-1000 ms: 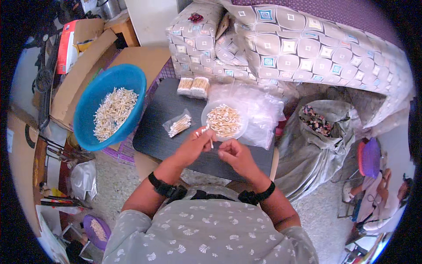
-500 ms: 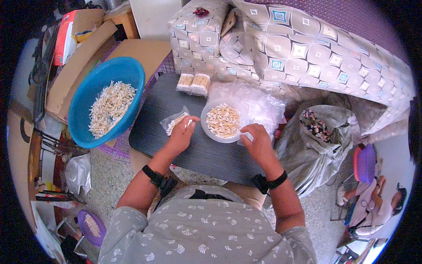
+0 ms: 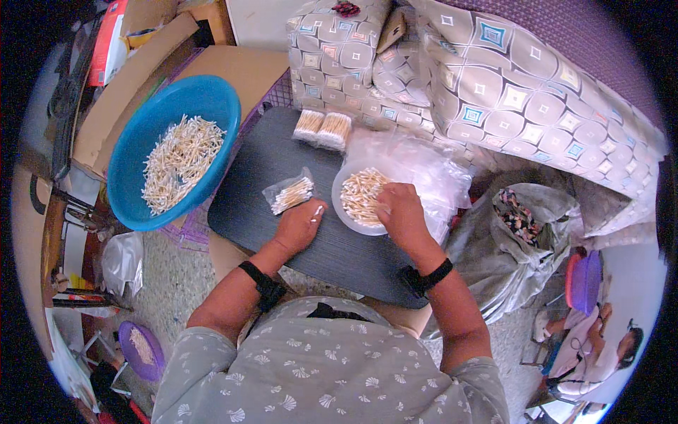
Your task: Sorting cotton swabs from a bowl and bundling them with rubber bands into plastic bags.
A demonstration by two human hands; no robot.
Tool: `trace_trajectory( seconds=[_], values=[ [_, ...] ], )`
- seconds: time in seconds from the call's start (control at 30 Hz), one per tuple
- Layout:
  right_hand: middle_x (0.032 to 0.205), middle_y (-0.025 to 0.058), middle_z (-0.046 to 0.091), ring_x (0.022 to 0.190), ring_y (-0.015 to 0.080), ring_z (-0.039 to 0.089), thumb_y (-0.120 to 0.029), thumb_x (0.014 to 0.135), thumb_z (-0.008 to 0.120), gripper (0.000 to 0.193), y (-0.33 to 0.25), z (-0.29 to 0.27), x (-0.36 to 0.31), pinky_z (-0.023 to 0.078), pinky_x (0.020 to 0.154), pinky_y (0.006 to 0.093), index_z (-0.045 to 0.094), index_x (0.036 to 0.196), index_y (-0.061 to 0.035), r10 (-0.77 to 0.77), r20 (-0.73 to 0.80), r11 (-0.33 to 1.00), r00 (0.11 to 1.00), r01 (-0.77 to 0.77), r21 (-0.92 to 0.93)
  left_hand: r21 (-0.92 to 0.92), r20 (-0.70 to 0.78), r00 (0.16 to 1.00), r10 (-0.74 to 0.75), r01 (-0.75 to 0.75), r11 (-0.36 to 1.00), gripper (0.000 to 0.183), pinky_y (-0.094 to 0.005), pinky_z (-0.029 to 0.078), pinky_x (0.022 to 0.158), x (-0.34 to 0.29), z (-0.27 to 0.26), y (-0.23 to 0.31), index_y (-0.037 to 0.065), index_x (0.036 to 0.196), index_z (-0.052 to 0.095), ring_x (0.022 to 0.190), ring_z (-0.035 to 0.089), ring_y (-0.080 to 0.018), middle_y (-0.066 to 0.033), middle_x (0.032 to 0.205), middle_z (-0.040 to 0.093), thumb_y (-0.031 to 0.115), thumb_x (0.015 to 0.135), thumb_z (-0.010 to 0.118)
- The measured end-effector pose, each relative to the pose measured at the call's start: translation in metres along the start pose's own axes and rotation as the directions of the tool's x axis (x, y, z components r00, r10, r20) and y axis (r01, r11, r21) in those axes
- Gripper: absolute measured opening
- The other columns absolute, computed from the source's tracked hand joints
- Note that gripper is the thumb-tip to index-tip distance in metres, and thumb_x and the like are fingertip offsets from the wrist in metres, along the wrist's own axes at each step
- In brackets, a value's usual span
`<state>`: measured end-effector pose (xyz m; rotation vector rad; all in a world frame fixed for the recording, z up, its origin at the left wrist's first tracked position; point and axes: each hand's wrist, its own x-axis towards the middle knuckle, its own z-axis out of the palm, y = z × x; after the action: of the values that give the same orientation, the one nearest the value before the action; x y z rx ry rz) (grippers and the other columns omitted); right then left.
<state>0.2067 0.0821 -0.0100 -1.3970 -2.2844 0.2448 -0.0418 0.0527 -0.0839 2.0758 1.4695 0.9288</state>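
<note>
My left hand (image 3: 299, 226) is closed around a few cotton swabs (image 3: 318, 213), whose white tips poke out by the thumb. Just beyond it on the dark tabletop lies a clear plastic bag (image 3: 274, 192) partly filled with swabs. A round translucent bowl (image 3: 342, 214) heaped with cotton swabs (image 3: 361, 192) stands to the right. Over its right side reaches my right hand (image 3: 404, 213), fingers curled and pressed together among the swabs; what is between the fingertips is mostly hidden.
Two filled swab packs (image 3: 322, 128) sit at the table's far edge, near loose clear bags (image 3: 431, 166). A large blue basin (image 3: 116, 185) of swabs stands left. A grey sack (image 3: 487, 272) is at right, a patterned sofa (image 3: 508, 92) behind, and a seated person (image 3: 583, 357) farther right.
My right hand has moved from the bowl's right rim in over the swabs, its fingers closing. My left hand has drawn back slightly from the bag. The whole view has shifted a little.
</note>
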Motion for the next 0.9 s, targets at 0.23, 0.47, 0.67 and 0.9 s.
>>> trace_trajectory(
  seconds=[0.23,0.47,0.67,0.9],
  values=[
    [0.103,0.0116,0.059,0.101,0.0322,0.051,-0.013,0.071,0.069,0.016,-0.001,0.007,0.01,0.042,0.088,0.0411,0.065,0.085,-0.0074,-0.049,0.104,0.991,0.993,0.062,-0.12,0.044,0.025,1.0,-0.019,0.018,0.999,0.017,-0.0466,0.045,0.076,0.0,0.002,0.0,0.01,0.1,0.056,0.085,0.058,-0.038,-0.0166,0.091,0.061,0.018,0.092,0.044],
    [0.101,0.0109,0.061,0.1,0.0294,0.053,-0.016,0.077,0.062,0.013,0.004,0.012,0.007,0.042,0.088,0.0399,0.063,0.086,-0.0076,-0.004,-0.165,0.977,0.986,0.038,0.208,0.027,-0.007,1.0,0.023,-0.022,0.999,0.018,-0.0473,0.045,0.074,0.001,0.002,0.0,0.009,0.1,0.056,0.082,0.058,-0.0387,-0.0165,0.089,0.061,0.019,0.093,0.043],
    [0.094,0.007,0.064,0.088,0.0209,0.059,-0.012,0.085,0.063,0.01,-0.004,-0.001,0.006,0.046,0.082,0.032,0.06,0.089,-0.0034,0.281,-0.12,0.738,0.952,-0.134,0.661,0.052,-0.023,1.0,0.006,-0.005,0.999,0.017,-0.0466,0.045,0.074,0.0,0.005,-0.003,0.009,0.099,0.056,0.083,0.059,-0.0381,-0.0168,0.089,0.061,0.019,0.093,0.043],
    [0.086,0.0051,0.064,0.075,0.0124,0.06,-0.014,0.092,0.056,0.011,-0.036,-0.016,-0.03,0.05,0.068,0.0266,0.056,0.096,-0.0039,0.312,0.194,0.192,0.93,-0.262,0.946,-0.008,-0.037,0.998,0.041,-0.042,0.999,0.017,-0.0436,0.046,0.075,0.002,0.002,-0.007,0.009,0.099,0.058,0.085,0.061,-0.0355,-0.016,0.088,0.062,0.02,0.092,0.048]
  ],
)
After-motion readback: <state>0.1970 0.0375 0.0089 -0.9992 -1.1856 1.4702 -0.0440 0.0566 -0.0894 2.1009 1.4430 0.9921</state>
